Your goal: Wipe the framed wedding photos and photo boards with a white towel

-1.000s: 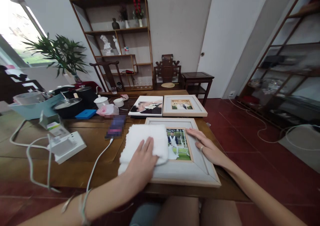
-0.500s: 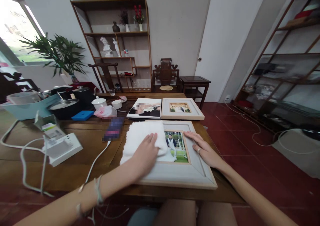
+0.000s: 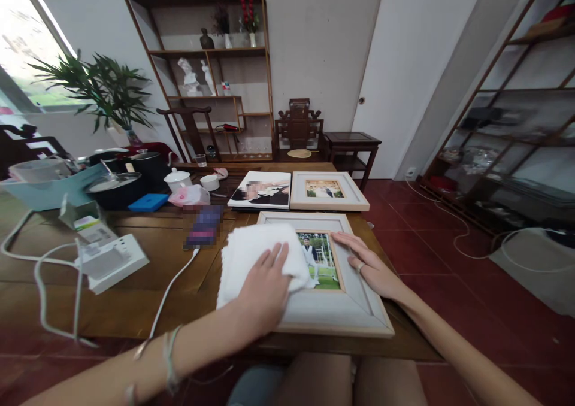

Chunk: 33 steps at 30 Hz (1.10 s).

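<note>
My left hand [image 3: 266, 286] presses down on a folded white towel [image 3: 251, 253], which lies over the left part of a picture frame. This frame [image 3: 309, 319] has a pale wood edge, a white mat and a photo [image 3: 321, 262] of a person in a garden; the towel hides the photo's left side. On the frame's right side rests my right hand [image 3: 371, 268], its fingers stretched out flat along the mat beside the photo. It wears a ring and holds nothing.
Behind the frame lie another framed photo [image 3: 330, 190] and a black-and-white picture panel [image 3: 260, 190]. To the left are a phone [image 3: 204, 226] on a white cable, a power strip [image 3: 114, 262], a blue box [image 3: 148, 202], a white teapot [image 3: 177, 179] and pots [image 3: 114, 187].
My left hand and the towel have shifted slightly right and nearer, baring the frame's far left corner. My right hand stays on the frame's right side. The view has tilted a little.
</note>
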Each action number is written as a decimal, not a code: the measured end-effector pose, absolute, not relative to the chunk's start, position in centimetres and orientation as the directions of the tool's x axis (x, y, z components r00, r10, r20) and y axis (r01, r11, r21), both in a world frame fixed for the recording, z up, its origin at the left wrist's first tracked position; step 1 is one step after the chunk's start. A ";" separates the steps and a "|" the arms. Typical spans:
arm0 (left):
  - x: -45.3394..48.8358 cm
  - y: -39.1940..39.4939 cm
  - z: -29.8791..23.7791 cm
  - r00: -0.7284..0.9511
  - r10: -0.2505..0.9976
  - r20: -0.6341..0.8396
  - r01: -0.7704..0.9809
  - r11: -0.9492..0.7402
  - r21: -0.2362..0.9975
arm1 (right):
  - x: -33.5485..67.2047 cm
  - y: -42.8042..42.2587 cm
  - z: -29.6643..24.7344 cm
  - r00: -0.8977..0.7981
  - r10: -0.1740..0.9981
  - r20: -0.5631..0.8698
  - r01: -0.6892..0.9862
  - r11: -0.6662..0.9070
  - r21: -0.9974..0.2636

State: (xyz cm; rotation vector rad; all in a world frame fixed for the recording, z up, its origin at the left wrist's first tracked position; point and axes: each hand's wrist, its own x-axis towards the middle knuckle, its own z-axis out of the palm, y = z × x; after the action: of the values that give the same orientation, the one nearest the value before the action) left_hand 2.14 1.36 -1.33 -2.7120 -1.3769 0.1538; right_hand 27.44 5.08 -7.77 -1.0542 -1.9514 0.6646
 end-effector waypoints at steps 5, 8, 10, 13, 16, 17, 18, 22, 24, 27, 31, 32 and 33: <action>2.5 7.7 -2.7 0.568 0.811 0.138 0.818 -0.539 -0.200 | 27.4 5.1 -7.8 -0.314 0.860 0.402 0.446 0.507 -0.737; 2.9 9.0 -2.6 0.586 0.795 0.154 0.804 -0.549 -0.227 | 27.4 5.2 -7.9 -0.301 0.864 0.403 0.453 0.502 -0.737; 3.2 8.2 -2.2 0.599 0.792 0.114 0.792 -0.566 -0.228 | 27.4 5.2 -8.0 -0.302 0.861 0.409 0.449 0.507 -0.735; 3.5 5.0 -1.2 0.606 0.795 -0.030 0.774 -0.598 -0.209 | 27.5 5.3 -8.2 -0.312 0.855 0.413 0.444 0.516 -0.733; 3.6 0.5 0.1 0.611 0.763 -0.212 0.755 -0.642 -0.136 | 27.5 5.3 -8.2 -0.306 0.858 0.413 0.447 0.513 -0.733; 3.6 -0.9 0.5 0.623 0.738 -0.258 0.744 -0.661 -0.094 | 27.5 5.3 -8.2 -0.305 0.858 0.413 0.448 0.512 -0.733; 3.5 -2.1 0.7 0.644 0.708 -0.289 0.729 -0.683 -0.048 | 27.5 5.3 -8.2 -0.303 0.859 0.414 0.449 0.511 -0.733; 3.4 -4.4 0.5 0.730 0.643 -0.230 0.674 -0.732 0.095 | 27.5 5.3 -8.1 -0.300 0.862 0.409 0.452 0.506 -0.735; 3.6 -3.8 -0.2 0.714 0.689 -0.128 0.700 -0.705 0.109 | 27.5 5.3 -8.2 -0.303 0.861 0.408 0.452 0.507 -0.734; 3.9 -0.6 -1.8 0.649 0.760 -0.007 0.759 -0.647 0.074 | 27.5 5.4 -8.2 -0.309 0.856 0.414 0.447 0.515 -0.731; 4.2 6.0 -3.1 0.551 0.823 0.137 0.832 -0.554 -0.019 | 27.5 5.4 -8.2 -0.309 0.855 0.417 0.442 0.517 -0.733; 4.2 7.5 -3.2 0.536 0.829 0.159 0.843 -0.537 -0.040 | 27.5 5.4 -8.1 -0.308 0.855 0.417 0.441 0.517 -0.734; 4.3 8.9 -3.2 0.529 0.830 0.177 0.848 -0.527 -0.060 | 27.5 5.4 -8.1 -0.308 0.856 0.415 0.441 0.516 -0.735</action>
State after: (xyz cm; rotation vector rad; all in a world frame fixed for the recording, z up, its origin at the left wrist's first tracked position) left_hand 4.30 8.86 -3.23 -2.6234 -1.4486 -0.1910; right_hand 27.47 5.40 -8.10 -1.0631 -1.9346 0.6376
